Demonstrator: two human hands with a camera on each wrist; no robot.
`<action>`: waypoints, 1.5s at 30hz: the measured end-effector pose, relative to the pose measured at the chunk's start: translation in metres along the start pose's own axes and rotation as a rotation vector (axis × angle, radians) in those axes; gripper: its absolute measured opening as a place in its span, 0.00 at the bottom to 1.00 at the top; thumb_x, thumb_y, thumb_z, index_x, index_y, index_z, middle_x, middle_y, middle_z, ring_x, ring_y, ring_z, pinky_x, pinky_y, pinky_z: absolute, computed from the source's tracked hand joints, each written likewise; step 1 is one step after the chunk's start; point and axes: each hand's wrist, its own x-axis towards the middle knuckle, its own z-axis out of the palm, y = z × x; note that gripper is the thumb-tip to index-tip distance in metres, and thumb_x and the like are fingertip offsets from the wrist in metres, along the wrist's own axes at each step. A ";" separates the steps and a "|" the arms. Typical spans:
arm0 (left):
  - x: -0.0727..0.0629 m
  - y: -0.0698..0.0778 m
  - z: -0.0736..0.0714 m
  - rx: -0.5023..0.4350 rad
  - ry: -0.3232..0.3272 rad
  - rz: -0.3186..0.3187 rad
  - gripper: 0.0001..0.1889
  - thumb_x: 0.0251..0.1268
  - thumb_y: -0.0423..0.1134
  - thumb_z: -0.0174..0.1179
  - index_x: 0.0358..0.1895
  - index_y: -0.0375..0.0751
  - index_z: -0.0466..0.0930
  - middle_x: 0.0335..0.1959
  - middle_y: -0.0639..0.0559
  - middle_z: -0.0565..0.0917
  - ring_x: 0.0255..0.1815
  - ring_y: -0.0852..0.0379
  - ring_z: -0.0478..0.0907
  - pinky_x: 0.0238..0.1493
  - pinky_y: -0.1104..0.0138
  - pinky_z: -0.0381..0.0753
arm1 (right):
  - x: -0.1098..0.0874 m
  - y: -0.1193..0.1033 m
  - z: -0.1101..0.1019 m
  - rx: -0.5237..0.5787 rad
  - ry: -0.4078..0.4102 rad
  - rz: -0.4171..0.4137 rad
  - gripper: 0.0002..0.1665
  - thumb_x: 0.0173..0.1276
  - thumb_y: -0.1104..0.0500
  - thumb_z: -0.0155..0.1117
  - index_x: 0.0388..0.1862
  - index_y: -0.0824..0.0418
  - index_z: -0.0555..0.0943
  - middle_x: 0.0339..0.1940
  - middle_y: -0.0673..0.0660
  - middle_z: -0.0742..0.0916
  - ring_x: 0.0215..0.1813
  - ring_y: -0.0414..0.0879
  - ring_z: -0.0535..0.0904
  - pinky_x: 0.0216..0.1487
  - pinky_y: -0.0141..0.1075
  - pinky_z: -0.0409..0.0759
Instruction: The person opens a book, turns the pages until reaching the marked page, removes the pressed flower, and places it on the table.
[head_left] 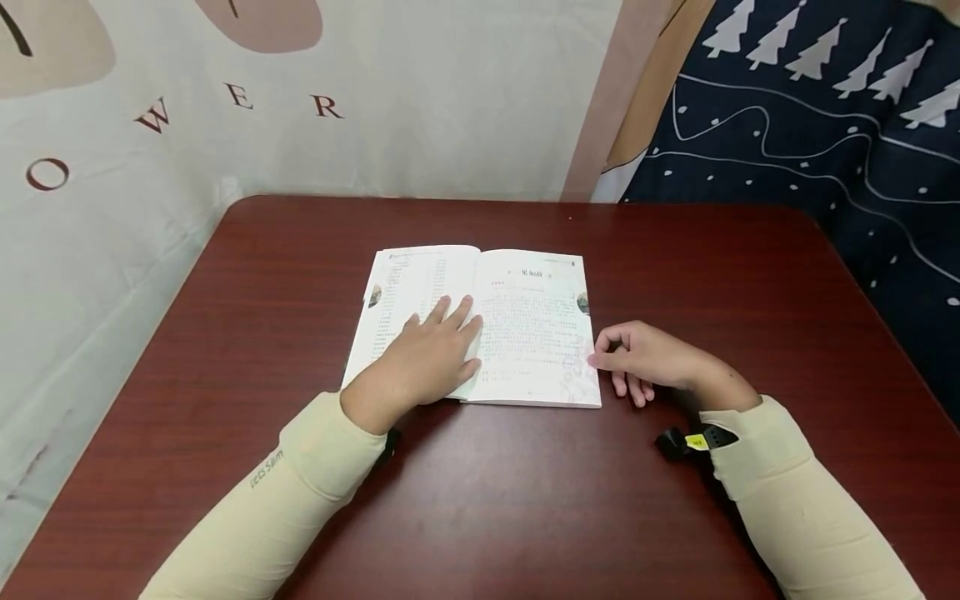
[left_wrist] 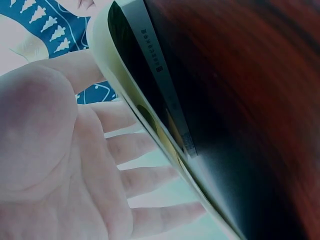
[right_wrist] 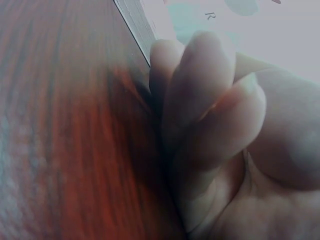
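An open book [head_left: 532,333] with printed pages lies on the dark red-brown table [head_left: 525,500]. My left hand [head_left: 427,358] rests with spread, fairly straight fingers on the left page, close to the centre fold. Seen from the left wrist, its fingers [left_wrist: 150,180] reach across the page, and the lower edge of the book and its spine [left_wrist: 160,75] show beside them. At the right page's outer edge, my right hand [head_left: 652,358] pinches the page edge between thumb and index finger. Its other fingers [right_wrist: 200,85] are curled beside the book; the pinch itself is hidden in the right wrist view.
A pale cloth with printed letters [head_left: 326,106] hangs behind and left of the table. A navy cloth with white trees [head_left: 810,50] hangs at the right. Beneath the right wrist a black strap device [head_left: 675,444] with a yellow label shows.
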 end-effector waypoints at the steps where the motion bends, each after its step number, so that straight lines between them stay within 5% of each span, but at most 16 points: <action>1: 0.000 0.000 0.000 0.004 0.001 0.003 0.32 0.77 0.51 0.51 0.78 0.41 0.59 0.82 0.42 0.52 0.82 0.37 0.50 0.71 0.36 0.63 | 0.000 0.001 0.000 -0.001 0.001 0.001 0.15 0.74 0.53 0.61 0.39 0.66 0.76 0.16 0.58 0.83 0.09 0.44 0.75 0.12 0.33 0.74; 13: -0.001 0.001 0.002 0.016 0.035 0.084 0.30 0.75 0.50 0.53 0.75 0.40 0.64 0.79 0.41 0.60 0.81 0.37 0.54 0.74 0.41 0.61 | 0.001 0.002 0.002 0.005 0.002 0.006 0.15 0.74 0.53 0.61 0.39 0.66 0.76 0.16 0.58 0.83 0.09 0.44 0.75 0.12 0.33 0.74; 24: 0.000 0.007 0.001 -0.034 0.043 0.185 0.29 0.74 0.48 0.56 0.74 0.49 0.67 0.76 0.49 0.67 0.79 0.49 0.62 0.75 0.38 0.57 | 0.001 0.004 0.001 0.012 0.002 -0.001 0.15 0.74 0.53 0.62 0.40 0.66 0.76 0.16 0.58 0.83 0.09 0.44 0.75 0.12 0.33 0.74; 45: -0.005 0.012 0.003 -0.068 0.010 0.187 0.41 0.60 0.61 0.67 0.75 0.52 0.66 0.78 0.47 0.64 0.78 0.45 0.62 0.74 0.35 0.53 | 0.002 0.005 0.000 0.020 -0.004 -0.003 0.16 0.74 0.53 0.61 0.40 0.67 0.75 0.16 0.58 0.82 0.09 0.43 0.75 0.12 0.33 0.73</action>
